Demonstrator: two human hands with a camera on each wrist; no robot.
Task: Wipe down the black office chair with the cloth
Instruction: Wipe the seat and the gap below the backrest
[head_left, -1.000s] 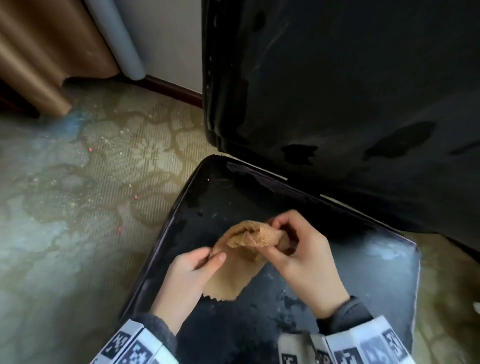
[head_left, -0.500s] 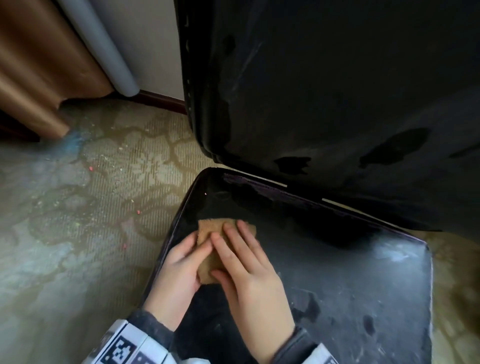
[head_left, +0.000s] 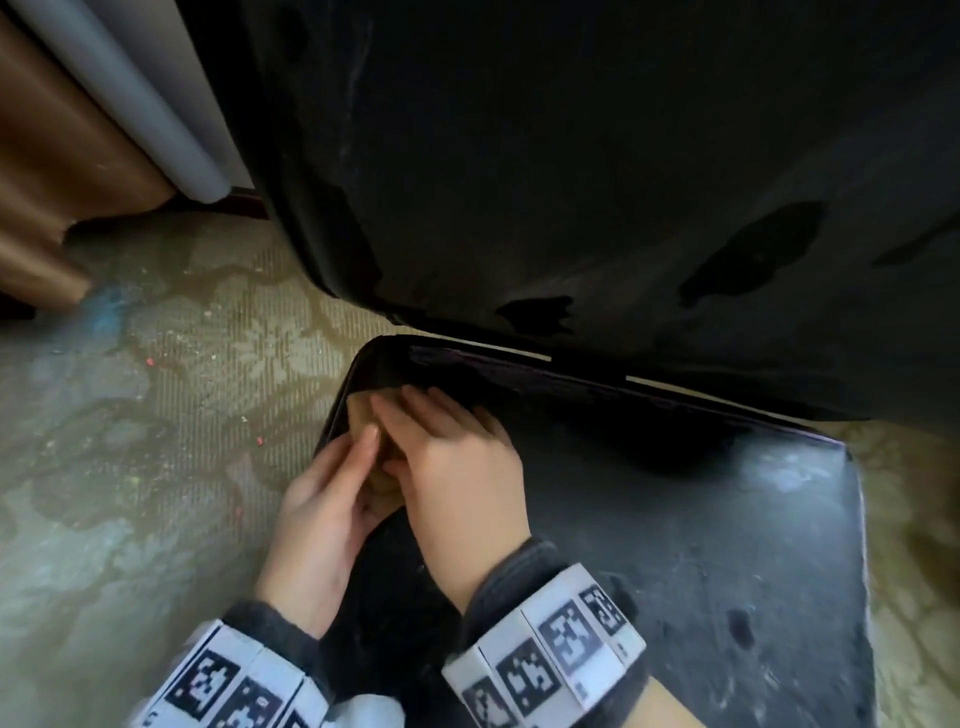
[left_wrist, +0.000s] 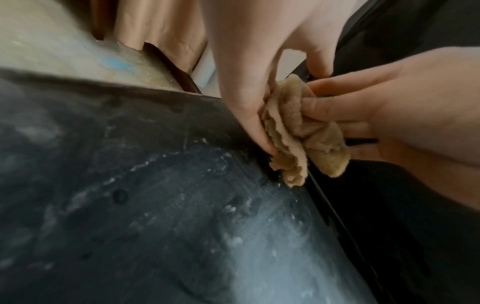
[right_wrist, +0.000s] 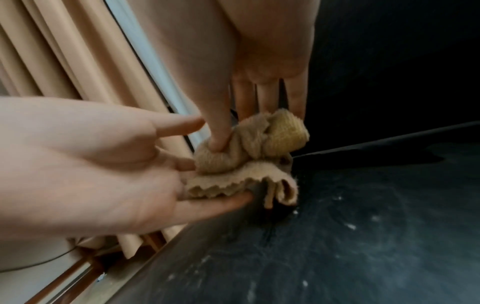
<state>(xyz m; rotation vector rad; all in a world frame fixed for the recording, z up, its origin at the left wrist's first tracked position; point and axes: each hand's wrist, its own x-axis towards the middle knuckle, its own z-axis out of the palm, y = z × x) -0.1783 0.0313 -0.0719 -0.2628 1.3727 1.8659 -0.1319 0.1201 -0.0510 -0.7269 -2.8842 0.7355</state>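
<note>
The black office chair (head_left: 649, 171) fills the view. Its upright back rises over a flat seat (head_left: 727, 545) that is scuffed and flecked with pale dust. It looks heavy, stiff and steady, so it should take firm rubbing without shifting. The glossy surface probably lets the cloth slide easily.

The right hand (head_left: 457, 462) lies over the cloth at the seat's far left corner, where the seat meets the back. Its fingers are nearly straight and close together, and the thumb pushes the bunch down. The left hand (head_left: 327, 504) sits at the seat's left edge with its fingers extended under and beside the cloth, cupping rather than gripping.

The cloth (right_wrist: 249, 154) is tan, soft and light, and crumpled into folds. It touches the seat at that corner. It would best be taken as a wad under the palm, since loose edges may flop.

No container shows in any view.
</note>
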